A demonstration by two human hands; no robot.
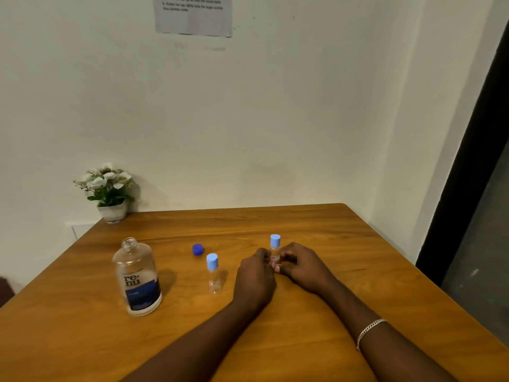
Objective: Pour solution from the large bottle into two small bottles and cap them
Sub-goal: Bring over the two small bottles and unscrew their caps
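Observation:
The large clear bottle (137, 277) with a blue "re-nu" label stands uncapped at the left of the wooden table (316, 224). Its dark blue cap (197, 249) lies loose behind the middle. A small clear bottle (213, 273) with a light blue cap stands upright, apart from my hands. A second small bottle (275, 248), also wearing a light blue cap, stands between my hands. My left hand (254, 277) and my right hand (301, 264) both curl around its lower body, hiding most of it.
A white pot of white flowers (110, 190) stands at the table's back left corner against the wall. A printed sheet (192, 15) hangs on the wall above. The table's right edge runs close to a dark doorway (473, 202).

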